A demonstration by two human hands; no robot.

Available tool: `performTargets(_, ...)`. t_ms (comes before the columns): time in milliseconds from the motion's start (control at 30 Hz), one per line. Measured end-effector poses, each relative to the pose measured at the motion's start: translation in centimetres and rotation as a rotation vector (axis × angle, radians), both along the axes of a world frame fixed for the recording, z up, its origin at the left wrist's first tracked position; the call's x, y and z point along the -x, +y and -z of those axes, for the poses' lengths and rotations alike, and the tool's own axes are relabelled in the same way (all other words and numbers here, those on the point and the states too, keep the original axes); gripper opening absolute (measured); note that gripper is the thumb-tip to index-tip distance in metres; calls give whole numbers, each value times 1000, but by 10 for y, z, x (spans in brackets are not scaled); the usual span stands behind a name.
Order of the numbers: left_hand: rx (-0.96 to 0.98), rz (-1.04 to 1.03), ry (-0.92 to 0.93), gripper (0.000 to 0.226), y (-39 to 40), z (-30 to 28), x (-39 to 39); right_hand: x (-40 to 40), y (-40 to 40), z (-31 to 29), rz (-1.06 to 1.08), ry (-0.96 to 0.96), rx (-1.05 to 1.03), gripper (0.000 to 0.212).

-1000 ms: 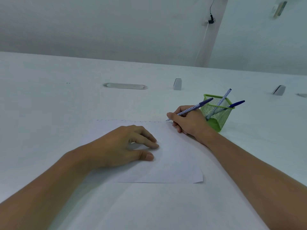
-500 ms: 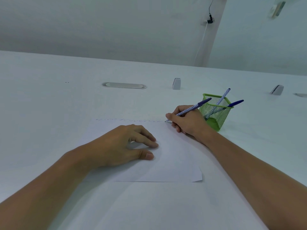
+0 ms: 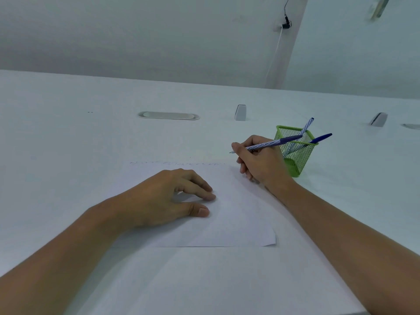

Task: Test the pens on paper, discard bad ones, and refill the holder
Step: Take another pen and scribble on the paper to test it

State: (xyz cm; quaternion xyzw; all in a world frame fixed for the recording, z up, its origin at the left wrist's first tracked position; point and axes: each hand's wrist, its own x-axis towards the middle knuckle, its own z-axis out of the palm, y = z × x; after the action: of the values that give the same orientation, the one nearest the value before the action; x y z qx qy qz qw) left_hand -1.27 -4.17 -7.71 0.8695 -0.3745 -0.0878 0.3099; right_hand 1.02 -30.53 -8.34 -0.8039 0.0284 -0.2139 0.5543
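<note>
We see a white table (image 3: pixel 68 144) with a sheet of white paper (image 3: pixel 227 223) lying flat on it. Along the far edge of the paper runs a faint line of blue pen marks (image 3: pixel 177 164).

The left hand (image 3: pixel 163 198) rests on the paper, palm down. Its fingers are relaxed and only lightly bent, with the fingertips and the thumb touching the sheet; it grasps nothing.

The right hand (image 3: pixel 259 160) is at the far right corner of the paper and it grips a blue striped pen (image 3: pixel 270 143) between the thumb and the fingers, in a writing hold. The tip of this pen points to the left and is just beyond the far edge of the paper; we cannot tell if it touches the table. The back end of the pen crosses in front of the holder.

Just behind the right hand stands a green mesh pen holder (image 3: pixel 300 160), upright on the table. Two more pens lean in it: a striped pen (image 3: pixel 306 126) and a dark blue pen (image 3: pixel 321 138), both tilted to the right.

Further back on the table there is an oval cable cover (image 3: pixel 169 115) and two small white clips (image 3: pixel 240 112). A white cable (image 3: pixel 276 51) hangs on the wall behind.
</note>
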Motion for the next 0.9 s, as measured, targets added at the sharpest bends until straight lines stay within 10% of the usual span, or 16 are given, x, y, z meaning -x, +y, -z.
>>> performTargets(667,22,-10,-19,30,-1,2,1,-4,-2,3,27,106,280,27)
performTargets(900,56,-48,-133,41,0,2,2,1,5,-4,120,-471,356,32)
